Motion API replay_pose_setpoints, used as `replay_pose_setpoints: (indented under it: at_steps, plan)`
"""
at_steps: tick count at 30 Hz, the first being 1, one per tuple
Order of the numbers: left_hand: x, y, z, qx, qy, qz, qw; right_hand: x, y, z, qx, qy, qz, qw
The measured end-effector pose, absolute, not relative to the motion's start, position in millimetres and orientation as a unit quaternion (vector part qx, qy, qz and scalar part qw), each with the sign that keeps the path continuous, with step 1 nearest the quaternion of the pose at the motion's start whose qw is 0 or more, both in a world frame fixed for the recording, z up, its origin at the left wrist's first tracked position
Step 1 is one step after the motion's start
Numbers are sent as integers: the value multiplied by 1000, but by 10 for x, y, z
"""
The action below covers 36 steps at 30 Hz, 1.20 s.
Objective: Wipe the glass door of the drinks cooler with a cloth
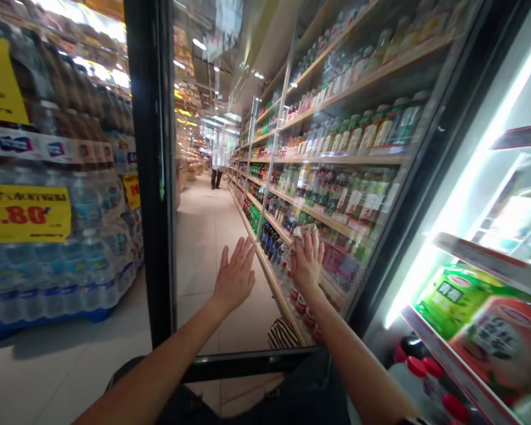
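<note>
Through the head camera, I have my left hand [235, 273] at seven o'clock, fingers extended and slightly apart; I can't tell whether it touches the glass door [265, 200]. My right hand [307, 262], near four o'clock, clasps a crumpled cloth [298, 232] against the pane.

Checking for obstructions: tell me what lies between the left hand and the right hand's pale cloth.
In the head view, only glass shows between the left hand and the pale cloth.
</note>
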State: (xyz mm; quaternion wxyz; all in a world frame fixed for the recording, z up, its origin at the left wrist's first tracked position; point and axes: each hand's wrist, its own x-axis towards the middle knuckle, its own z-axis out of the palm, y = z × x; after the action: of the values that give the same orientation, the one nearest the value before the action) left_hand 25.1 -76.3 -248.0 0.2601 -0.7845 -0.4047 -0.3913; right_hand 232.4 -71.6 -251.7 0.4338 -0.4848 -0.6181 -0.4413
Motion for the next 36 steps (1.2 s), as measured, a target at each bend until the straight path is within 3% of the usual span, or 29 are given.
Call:
replay_pose_setpoints:
  at_steps: [8,19,26,32,36]
  plan:
    - [259,-741,-2516,-783,-404,-395,259,2503,-742,-2592,-486,-627,-452,408]
    - [234,-696,-2556,-781,-386,-409,271,3194,-744,-2629,-557,-447,-448,538]
    - [258,-664,-2582,-777,-385,-420,267,2760,-697,-2555,-493,-612,-441,433]
    - [269,-718,-2571,-775,-382,-431,261,3255,-687,-2376,-565,-449,-433,539]
    - [402,-790,-2426,-771,-351,-455,275,3174,-682,-2378,-552,-506,-434,501]
